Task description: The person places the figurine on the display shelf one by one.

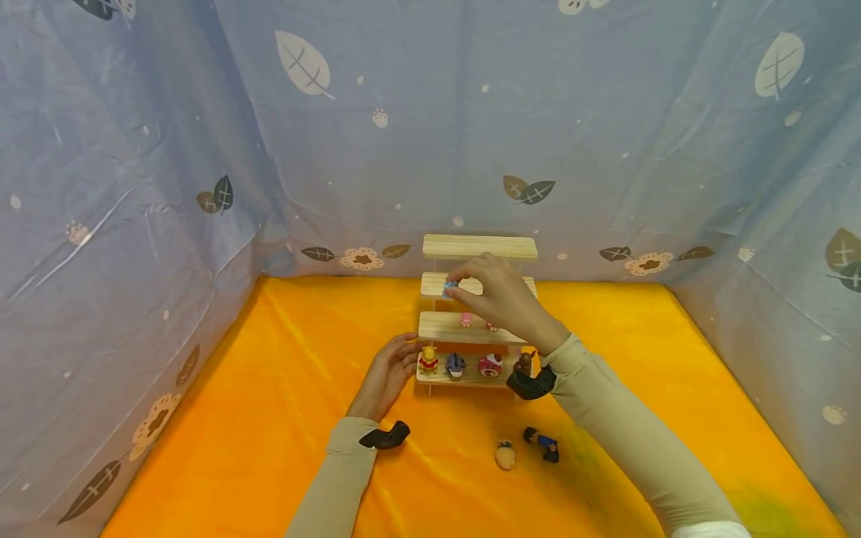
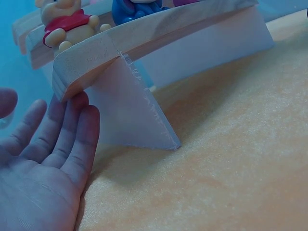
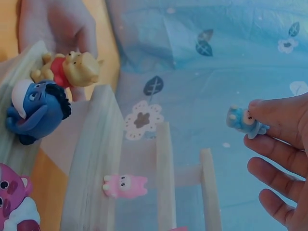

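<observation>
My right hand (image 1: 499, 296) pinches a small light-blue figurine (image 3: 244, 121) between thumb and forefinger, above the second-highest step of a four-step wooden display rack (image 1: 480, 246). Open, with its fingertips at the lower left corner of the rack, is my left hand (image 1: 389, 371). On the bottom step stand a yellow bear figurine in a red shirt (image 1: 428, 360), a blue donkey figurine (image 1: 455, 365), a pink bear figurine (image 1: 491, 365) and a brown figurine (image 1: 524, 363). One step higher stands a small pink figurine (image 3: 126, 186); another beside it is partly behind my right hand.
A cream-coloured figurine (image 1: 505, 455) and a dark-haired figurine in blue (image 1: 542, 444) lie on the orange cloth (image 1: 323, 418) in front of the rack. Behind and to both sides hangs a blue-grey patterned curtain (image 1: 417, 149). The rack has translucent side supports (image 2: 130, 110).
</observation>
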A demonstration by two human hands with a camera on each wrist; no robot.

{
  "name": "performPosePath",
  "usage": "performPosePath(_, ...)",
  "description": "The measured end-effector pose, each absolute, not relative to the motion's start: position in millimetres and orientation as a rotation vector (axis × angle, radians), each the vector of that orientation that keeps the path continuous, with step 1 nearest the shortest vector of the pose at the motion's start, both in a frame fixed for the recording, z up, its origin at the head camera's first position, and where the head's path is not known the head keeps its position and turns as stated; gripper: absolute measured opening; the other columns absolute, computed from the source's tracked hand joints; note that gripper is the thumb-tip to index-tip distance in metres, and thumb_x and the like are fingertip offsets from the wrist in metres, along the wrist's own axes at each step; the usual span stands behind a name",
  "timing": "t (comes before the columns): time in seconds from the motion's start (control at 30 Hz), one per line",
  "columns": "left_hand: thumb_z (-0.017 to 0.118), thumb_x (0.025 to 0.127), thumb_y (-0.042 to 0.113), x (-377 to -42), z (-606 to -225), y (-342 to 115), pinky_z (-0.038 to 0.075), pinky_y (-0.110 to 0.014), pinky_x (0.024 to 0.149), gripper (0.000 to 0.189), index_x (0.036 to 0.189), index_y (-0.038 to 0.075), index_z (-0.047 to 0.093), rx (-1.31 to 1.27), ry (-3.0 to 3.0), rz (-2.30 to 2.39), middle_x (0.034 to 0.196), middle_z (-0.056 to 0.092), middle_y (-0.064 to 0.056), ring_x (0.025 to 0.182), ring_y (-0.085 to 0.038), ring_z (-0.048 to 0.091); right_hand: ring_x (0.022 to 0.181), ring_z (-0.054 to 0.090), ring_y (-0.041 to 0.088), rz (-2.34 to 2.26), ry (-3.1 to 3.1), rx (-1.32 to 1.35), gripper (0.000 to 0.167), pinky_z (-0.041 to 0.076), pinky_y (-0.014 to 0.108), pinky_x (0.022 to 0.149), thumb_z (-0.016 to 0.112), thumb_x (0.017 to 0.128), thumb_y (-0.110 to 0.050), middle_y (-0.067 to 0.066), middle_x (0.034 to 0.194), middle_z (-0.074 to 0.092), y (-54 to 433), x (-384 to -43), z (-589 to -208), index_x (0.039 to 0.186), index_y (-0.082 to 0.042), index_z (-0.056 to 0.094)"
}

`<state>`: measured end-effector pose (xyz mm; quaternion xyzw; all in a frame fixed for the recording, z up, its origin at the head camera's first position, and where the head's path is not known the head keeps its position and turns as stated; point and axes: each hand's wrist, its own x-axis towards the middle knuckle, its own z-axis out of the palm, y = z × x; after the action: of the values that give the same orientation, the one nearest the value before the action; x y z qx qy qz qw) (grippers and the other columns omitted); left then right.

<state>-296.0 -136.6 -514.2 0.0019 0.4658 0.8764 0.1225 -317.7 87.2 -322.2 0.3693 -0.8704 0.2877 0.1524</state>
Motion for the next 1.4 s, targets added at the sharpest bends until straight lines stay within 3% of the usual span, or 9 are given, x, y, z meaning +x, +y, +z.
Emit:
performPosePath(0.33, 0.042, 0.110, 0.031, -295, -515, -136, 0.050, -0.024, 0.088, 0.035, 0.135, 0.007, 0.047, 0.016, 1.350, 2.565, 0.117, 0.066, -0.003, 0.104, -0.015, 0.062, 0.101, 0.060, 0.025, 0.800, -2.534, 1.038, 0.019, 0.046, 0.045, 0.091, 0.072, 0.095, -0.025, 0.003, 0.108, 0.075, 84, -326, -328, 0.110, -0.013, 0.074)
performPosePath(0.8, 0.042, 0.109, 0.030, -296, -514, -134, 0.051, -0.024, 0.087, 0.032, 0.132, 0.008, 0.050, 0.015, 1.344, 2.576, 0.116, 0.066, -0.004, 0.103, -0.015, 0.063, 0.109, 0.062, 0.026, 0.692, -2.551, 1.035, 0.015, 0.041, 0.052, 0.106, 0.074, 0.093, -0.025, 0.002, 0.101, 0.074, 77, -332, -340, 0.102, -0.014, 0.075)
performPosePath(1.23, 0.041, 0.110, 0.031, -295, -514, -135, 0.051, -0.024, 0.088, 0.034, 0.134, 0.008, 0.050, 0.017, 1.351, 2.565, 0.120, 0.065, -0.005, 0.105, -0.016, 0.062, 0.102, 0.059, 0.024, 0.639, -2.585, 1.052, 0.013, 0.041, 0.049, 0.098, 0.074, 0.093, -0.026, 0.000, 0.099, 0.074, 74, -334, -353, 0.100, -0.015, 0.076)
performPosePath(1.4, 0.041, 0.110, 0.031, -295, -514, -135, 0.050, -0.024, 0.088, 0.034, 0.134, 0.009, 0.049, 0.021, 1.361, 2.559, 0.121, 0.065, -0.005, 0.106, -0.015, 0.062, 0.108, 0.060, 0.027, 0.618, -2.614, 1.050, 0.015, 0.040, 0.057, 0.106, 0.074, 0.093, -0.027, 0.001, 0.102, 0.073, 73, -333, -357, 0.102, -0.016, 0.076)
